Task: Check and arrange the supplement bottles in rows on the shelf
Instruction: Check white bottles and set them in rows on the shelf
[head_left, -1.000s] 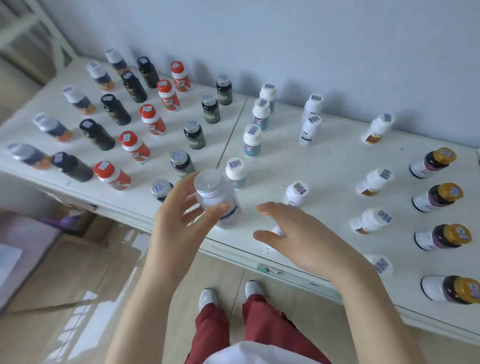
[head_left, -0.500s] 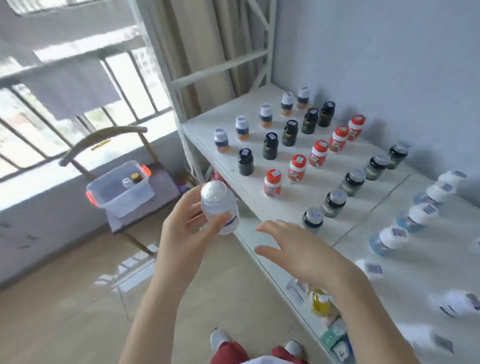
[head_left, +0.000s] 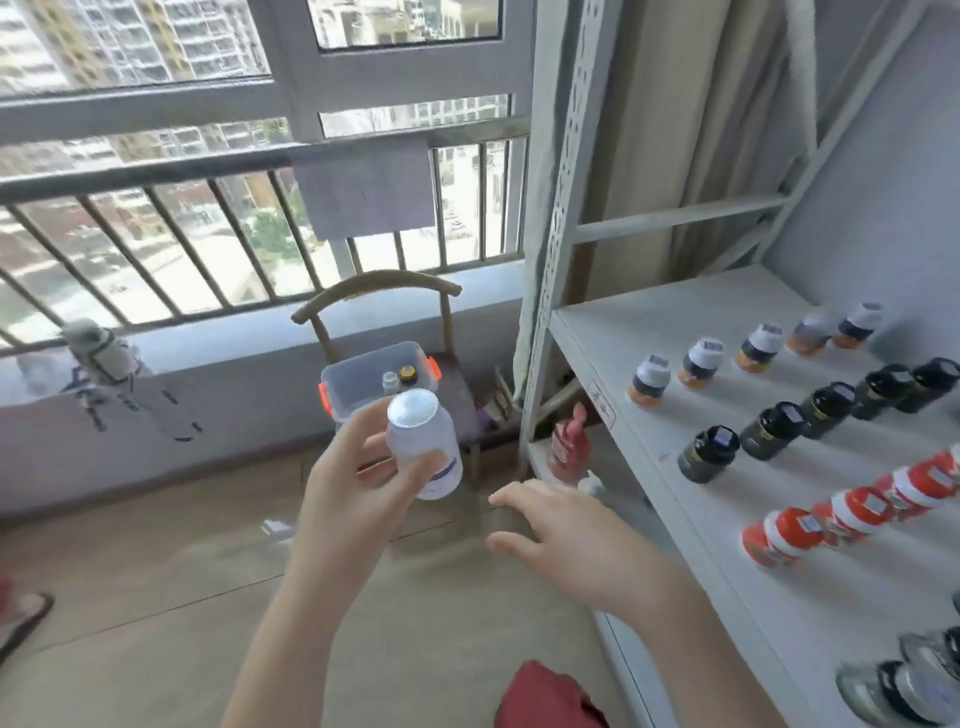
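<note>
Beside window (head_left: 156, 104), L hand (head_left: 358, 493) gripped white bottle (head_left: 423, 447) over wood floor (head_left: 156, 597), off white shelf (head_left: 691, 545); R hand (head_left: 576, 530) slack, empty. Bottle rows (head_left: 810, 415) stood on shelf; clear bin (head_left: 358, 379) sat on chair (head_left: 374, 288).

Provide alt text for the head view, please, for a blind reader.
The left hand holds a white bottle up, with a clear bin on a chair behind it; the open right hand hovers beside a shelf of bottles in rows.

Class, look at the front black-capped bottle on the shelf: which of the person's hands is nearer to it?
Right. The right hand is open beside the shelf, left of the black-capped bottle; the left hand is farther left, gripping a white bottle.
</note>
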